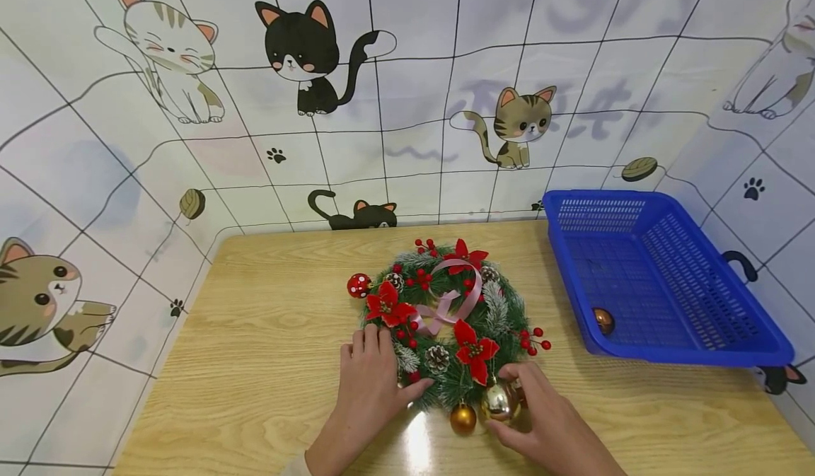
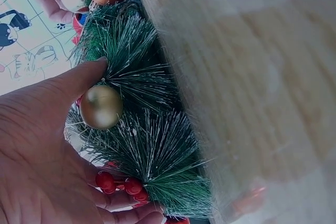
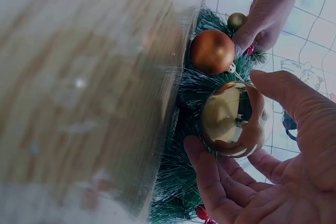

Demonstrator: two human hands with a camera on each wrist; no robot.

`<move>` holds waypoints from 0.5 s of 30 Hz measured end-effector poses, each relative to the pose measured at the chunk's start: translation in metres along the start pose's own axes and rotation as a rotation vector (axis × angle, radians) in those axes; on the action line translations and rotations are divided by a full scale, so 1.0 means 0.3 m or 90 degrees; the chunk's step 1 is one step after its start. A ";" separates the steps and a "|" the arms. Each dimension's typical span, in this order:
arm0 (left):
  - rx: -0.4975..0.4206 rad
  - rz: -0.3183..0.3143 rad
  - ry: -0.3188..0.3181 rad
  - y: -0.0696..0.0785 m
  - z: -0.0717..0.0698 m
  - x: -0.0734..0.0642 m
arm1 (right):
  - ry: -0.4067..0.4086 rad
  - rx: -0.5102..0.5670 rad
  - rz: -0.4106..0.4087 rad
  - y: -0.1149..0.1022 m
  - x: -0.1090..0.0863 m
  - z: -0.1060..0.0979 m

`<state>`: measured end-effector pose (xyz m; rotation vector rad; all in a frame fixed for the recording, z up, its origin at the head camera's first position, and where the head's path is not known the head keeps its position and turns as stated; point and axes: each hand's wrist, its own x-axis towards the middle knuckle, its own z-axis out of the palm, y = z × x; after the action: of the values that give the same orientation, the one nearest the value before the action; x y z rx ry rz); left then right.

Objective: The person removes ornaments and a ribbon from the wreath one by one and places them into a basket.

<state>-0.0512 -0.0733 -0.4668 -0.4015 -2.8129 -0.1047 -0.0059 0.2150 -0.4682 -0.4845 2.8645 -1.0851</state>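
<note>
A green Christmas wreath (image 1: pixel 449 387) with red poinsettias, berries, pinecones and a pink ribbon lies on the table. At its near left side my left hand (image 1: pixel 369 377) holds the greenery, thumb and fingers spread apart. In the left wrist view, a small matte gold bauble (image 2: pixel 101 107) hangs between that thumb and the fingers, beside red berries (image 2: pixel 133 185). My right hand (image 1: pixel 541 416) grips a large shiny gold bauble (image 1: pixel 500 401) at the wreath's near edge, thumb and fingers on opposite sides. An orange-gold bauble (image 3: pixel 212 51) hangs just beside it.
A blue plastic basket (image 1: pixel 573 285) stands at the right, with a copper bauble (image 1: pixel 603 320) inside. A red, white-spotted bauble (image 1: pixel 359 285) sits at the wreath's left edge. Behind the wooden table (image 1: pixel 267 306) hangs a cat-patterned backdrop (image 1: pixel 414 73).
</note>
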 end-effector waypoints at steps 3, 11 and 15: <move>-0.006 -0.003 -0.005 0.000 0.002 0.000 | -0.002 -0.001 0.008 0.000 0.001 0.001; -0.047 -0.006 -0.024 -0.013 0.004 -0.007 | 0.039 -0.011 -0.005 0.004 0.000 -0.004; -0.093 -0.005 -0.042 -0.028 0.003 -0.010 | 0.075 -0.026 -0.012 0.008 0.001 -0.009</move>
<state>-0.0511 -0.0820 -0.4689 -0.4349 -2.8819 -0.3047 -0.0073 0.2183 -0.4677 -0.4672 2.9942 -1.0965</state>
